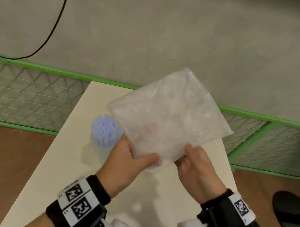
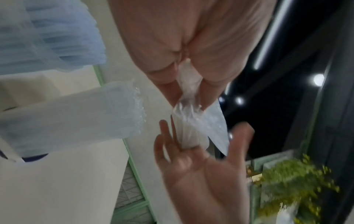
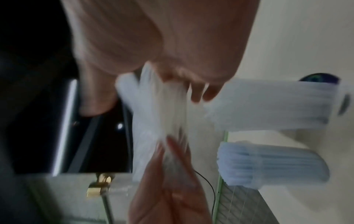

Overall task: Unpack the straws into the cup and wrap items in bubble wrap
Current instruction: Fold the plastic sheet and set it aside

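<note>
Both hands hold a translucent plastic bag [image 1: 170, 116] up above the white table [image 1: 63, 168]; a seal-like strip runs along its far edge. My left hand [image 1: 129, 157] grips the near corner, thumb on top and fingers underneath. My right hand [image 1: 194, 162] pinches the near right edge. The left wrist view shows the left palm [image 2: 182, 37] pinching bunched plastic [image 2: 189, 121], with the right hand [image 2: 201, 159] spread around it. A clear cup of pale blue straws [image 1: 104, 129] stands left of the bag. The right wrist view shows two straw bundles [image 3: 268, 104] [image 3: 268, 165].
A green wire fence [image 1: 26, 99] runs behind the table below a grey wall. A black cable [image 1: 61, 12] hangs at the left. A dark round object [image 1: 293, 218] lies on the wooden floor at the right. A leafy plant [image 2: 296, 181] shows in the left wrist view.
</note>
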### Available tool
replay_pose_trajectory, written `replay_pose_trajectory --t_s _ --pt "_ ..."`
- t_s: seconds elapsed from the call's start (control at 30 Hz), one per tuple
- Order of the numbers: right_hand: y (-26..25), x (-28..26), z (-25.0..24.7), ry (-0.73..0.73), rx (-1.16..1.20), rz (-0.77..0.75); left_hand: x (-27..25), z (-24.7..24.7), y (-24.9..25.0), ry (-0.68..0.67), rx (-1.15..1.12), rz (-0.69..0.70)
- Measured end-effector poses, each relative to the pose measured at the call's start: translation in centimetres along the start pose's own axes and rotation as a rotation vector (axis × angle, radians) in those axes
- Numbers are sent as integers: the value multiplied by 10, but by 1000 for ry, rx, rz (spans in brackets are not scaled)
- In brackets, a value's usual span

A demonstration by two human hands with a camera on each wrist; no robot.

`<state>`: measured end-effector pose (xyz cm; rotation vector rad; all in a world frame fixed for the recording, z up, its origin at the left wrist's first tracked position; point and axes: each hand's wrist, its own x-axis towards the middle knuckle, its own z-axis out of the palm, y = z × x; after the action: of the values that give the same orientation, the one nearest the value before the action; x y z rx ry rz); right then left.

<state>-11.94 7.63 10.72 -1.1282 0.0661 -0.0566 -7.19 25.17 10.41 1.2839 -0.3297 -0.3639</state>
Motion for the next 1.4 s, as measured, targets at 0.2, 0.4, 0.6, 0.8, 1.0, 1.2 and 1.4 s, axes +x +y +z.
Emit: replay_pose_trajectory --t_s 0.2,0.4,0.6,0.8,1.0,1.2,1.4 --pt "-8 8 6 114 -129 -96 -1 -8 0 -38 20 -21" --pt "-35 0 -23 11 -96 84 9 -60 19 -157 -248 -308" --pt "-40 0 -30 -121 -223 218 16 -51 23 -236 92 -316" --pt "-48 1 -33 -82 -407 251 14 -48 22 -209 16 -273" --pt "-51 -1 -28 -55 -314 128 15 -43 25 -181 45 -224" --pt "-54 0 -28 -143 -374 40 15 -42 27 -119 38 -283" --pt "-63 0 -30 -96 -344 -39 9 -49 26 -19 -83 -397"
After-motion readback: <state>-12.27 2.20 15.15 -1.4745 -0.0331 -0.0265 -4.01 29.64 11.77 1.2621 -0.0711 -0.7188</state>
